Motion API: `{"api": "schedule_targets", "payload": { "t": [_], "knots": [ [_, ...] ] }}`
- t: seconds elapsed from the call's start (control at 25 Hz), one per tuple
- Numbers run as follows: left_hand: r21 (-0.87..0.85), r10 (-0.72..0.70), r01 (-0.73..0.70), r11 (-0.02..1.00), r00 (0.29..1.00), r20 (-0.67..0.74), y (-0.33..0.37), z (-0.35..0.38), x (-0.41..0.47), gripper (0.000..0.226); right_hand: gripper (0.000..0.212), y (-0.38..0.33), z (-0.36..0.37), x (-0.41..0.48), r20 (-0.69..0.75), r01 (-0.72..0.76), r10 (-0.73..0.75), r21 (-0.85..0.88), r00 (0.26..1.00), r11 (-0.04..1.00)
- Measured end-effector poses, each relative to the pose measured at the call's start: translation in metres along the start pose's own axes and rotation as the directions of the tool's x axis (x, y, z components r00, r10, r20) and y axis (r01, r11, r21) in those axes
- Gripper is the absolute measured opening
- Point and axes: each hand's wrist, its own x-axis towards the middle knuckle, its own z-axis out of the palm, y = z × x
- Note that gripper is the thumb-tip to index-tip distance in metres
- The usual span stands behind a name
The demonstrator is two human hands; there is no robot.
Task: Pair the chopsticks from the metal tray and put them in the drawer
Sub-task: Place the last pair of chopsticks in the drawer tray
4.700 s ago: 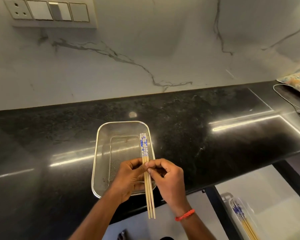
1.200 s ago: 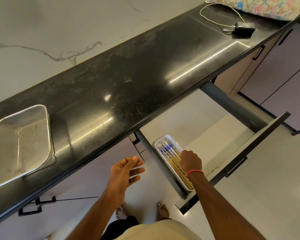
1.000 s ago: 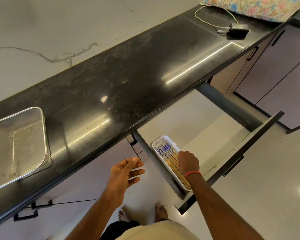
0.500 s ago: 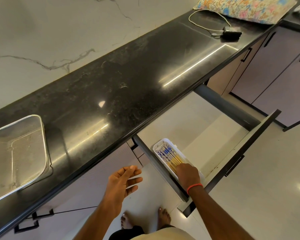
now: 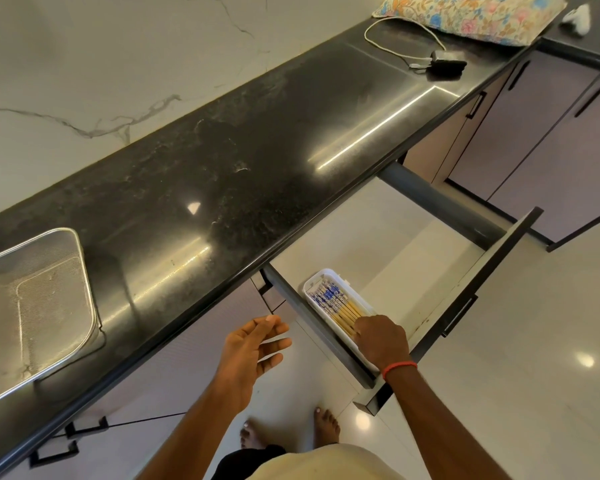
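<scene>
The right hand (image 5: 381, 341) is found lowered into the open drawer (image 5: 430, 258), its fingers curled down onto the near ends of the chopsticks (image 5: 336, 304) lying in the white plastic holder (image 5: 312, 280). Whether a pair is pinched or merely pressed flat cannot be told, as the knuckles hide the fingertips. Compared with half a second earlier, this hand has been drawn slightly toward the body along the sticks; a second ago it was placed further up, over their middle. Several seconds ago a pair was held over the metal tray (image 5: 80, 244) by both hands.

The left hand (image 5: 253, 351) is held loosely spread and empty, in the air just left of the drawer's side wall, touching nothing. Its pose is unchanged over the last second.

The metal tray, well to the left of the left hand on the black bench (image 5: 257, 150), is seen to hold no chopsticks. All visible sticks are gathered in the holder beneath and ahead of the right hand, patterned ends pointing away.

It is judged that the last pair has been delivered and is being settled into line. The task appears essentially complete; only release of the right hand, and possibly closing of the drawer, is thought to remain.
</scene>
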Motion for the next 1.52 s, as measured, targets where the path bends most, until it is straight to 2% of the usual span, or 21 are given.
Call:
{"api": "schedule_targets", "payload": {
  "t": [0.32, 0.4, 0.52, 0.56, 0.64, 0.72, 0.76, 0.92, 1.12, 1.24, 1.32, 1.36, 1.44, 1.48, 1.52],
  "knots": [
    [0.027, -0.018, 0.015, 1.0, 0.996, 0.086, 0.005, 0.015, 0.003, 0.022, 0.032, 0.002, -0.024, -0.028, -0.162, -0.033, 0.078, 0.26, 0.984, 0.965],
    [0.032, -0.027, 0.024, 0.999, 0.995, 0.1, 0.007, 0.018, 0.005, 0.022, 0.037, 0.01, -0.026, -0.038, -0.209, -0.094, 0.159, 0.291, 0.965, 0.952],
    [0.048, -0.033, 0.027, 0.998, 0.992, 0.12, 0.012, 0.021, 0.008, 0.024, 0.053, 0.028, -0.024, -0.056, -0.267, -0.262, 0.333, 0.271, 0.904, 0.926],
    [0.051, -0.033, 0.027, 0.998, 0.992, 0.123, 0.013, 0.021, 0.009, 0.024, 0.06, 0.035, -0.023, -0.061, -0.241, -0.32, 0.399, 0.308, 0.885, 0.896],
    [0.056, -0.033, 0.027, 0.998, 0.991, 0.127, 0.014, 0.021, 0.012, 0.024, 0.071, 0.046, -0.02, -0.065, -0.116, -0.402, 0.521, 0.504, 0.845, 0.764],
    [0.058, -0.037, 0.03, 0.998, 0.991, 0.129, 0.014, 0.021, 0.013, 0.025, 0.072, 0.052, -0.018, -0.063, 0.01, -0.394, 0.544, 0.7, 0.839, 0.595],
    [0.058, -0.038, 0.031, 0.998, 0.991, 0.128, 0.014, 0.021, 0.014, 0.025, 0.072, 0.053, -0.016, -0.061, 0.036, -0.378, 0.537, 0.749, 0.843, 0.544],
    [0.056, -0.04, 0.034, 0.998, 0.991, 0.126, 0.01, 0.018, 0.013, 0.026, 0.076, 0.055, -0.017, -0.053, 0.05, -0.38, 0.564, 0.787, 0.824, 0.486],
    [0.045, -0.013, 0.009, 0.999, 0.994, 0.113, 0.008, 0.014, 0.012, 0.024, 0.086, 0.042, -0.025, -0.036, 0.001, -0.327, 0.522, 0.78, 0.853, 0.534],
    [0.043, -0.004, 0.0, 0.999, 0.995, 0.104, 0.01, 0.013, 0.011, 0.023, 0.1, 0.029, -0.032, -0.02, -0.017, -0.272, 0.501, 0.823, 0.865, 0.499],
    [0.045, 0.008, -0.012, 0.999, 0.995, 0.101, 0.013, 0.012, 0.011, 0.026, 0.109, 0.021, -0.039, -0.009, 0.054, -0.261, 0.473, 0.885, 0.879, 0.385],
    [0.048, 0.015, -0.02, 0.999, 0.995, 0.099, 0.015, 0.012, 0.011, 0.027, 0.108, 0.02, -0.043, -0.003, 0.106, -0.24, 0.418, 0.929, 0.902, 0.283],
    [0.06, 0.033, -0.039, 0.997, 0.995, 0.099, 0.017, 0.011, 0.01, 0.03, 0.085, 0.018, -0.051, 0.005, 0.156, -0.175, 0.224, 0.982, 0.962, 0.07],
    [0.065, 0.041, -0.048, 0.997, 0.994, 0.099, 0.018, 0.011, 0.01, 0.031, 0.07, 0.016, -0.055, 0.007, 0.154, -0.16, 0.13, 0.987, 0.979, 0.034],
    [0.067, 0.047, -0.053, 0.996, 0.994, 0.096, 0.019, 0.011, 0.009, 0.031, 0.062, 0.013, -0.06, 0.009, 0.15, -0.154, 0.058, 0.986, 0.987, 0.065]
  ]
}}
